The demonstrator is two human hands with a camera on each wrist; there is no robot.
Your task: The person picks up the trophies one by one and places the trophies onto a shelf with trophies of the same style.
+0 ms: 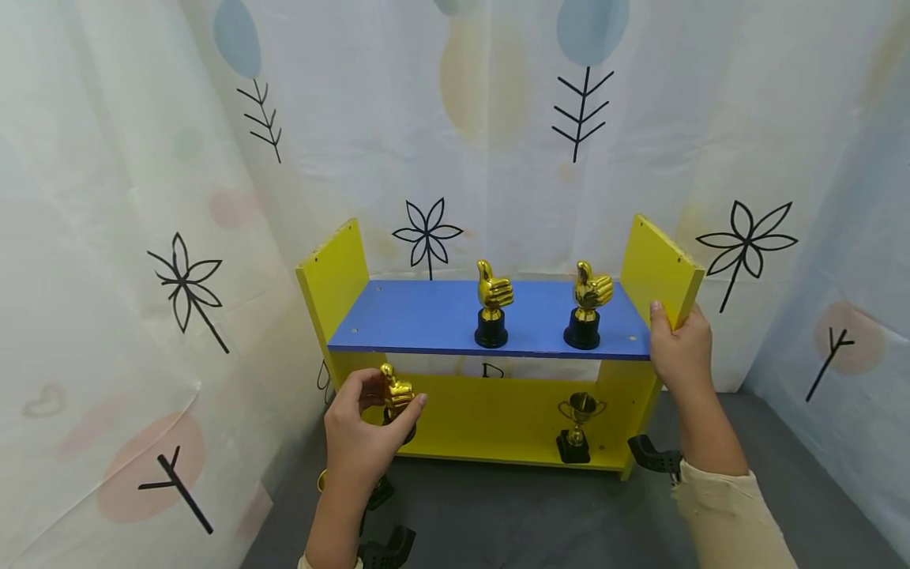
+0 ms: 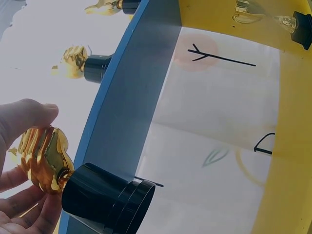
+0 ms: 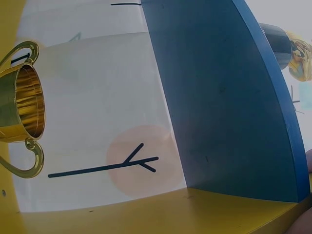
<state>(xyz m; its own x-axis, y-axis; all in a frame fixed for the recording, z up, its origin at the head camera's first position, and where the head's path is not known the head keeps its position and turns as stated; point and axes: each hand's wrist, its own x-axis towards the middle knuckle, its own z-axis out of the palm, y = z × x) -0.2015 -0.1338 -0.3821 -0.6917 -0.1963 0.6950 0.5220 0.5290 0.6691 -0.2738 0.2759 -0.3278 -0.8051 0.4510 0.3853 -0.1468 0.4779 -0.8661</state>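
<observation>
Gold trophies, yellow-and-blue shelf, flowered backdrop

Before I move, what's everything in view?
Shelf: 1, blue and yellow, centre
Thumbs-up trophies: 3, gold and black, two on blue board, one held
Cup trophy: 1, gold and black, right end of lower board
Half-hidden thing: 1 or more, gold and black, by left forearm
Curtain: count unclear, patterned white, behind shelf
Floor: 1, grey, beneath
Brackets: 2, black, one per arm
Sleeves: 2, cream, bottom of picture
Left hand: 1, bare, holding trophy
Right hand: 1, bare, gripping shelf's right side
</observation>
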